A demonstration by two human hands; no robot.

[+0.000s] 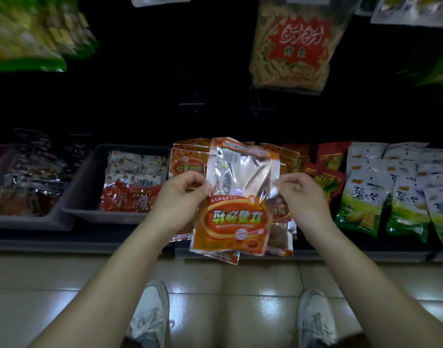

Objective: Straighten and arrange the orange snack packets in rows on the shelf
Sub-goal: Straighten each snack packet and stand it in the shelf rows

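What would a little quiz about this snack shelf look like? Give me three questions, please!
1. True or false: the print on the front orange snack packet is upside down.
2. Which hand grips the held packets? A: the left hand alone. B: the right hand alone. C: both hands.
3. Fill the gap: the red-and-white packets lie in a grey ____.
Key: 1 true; 2 C; 3 tray.
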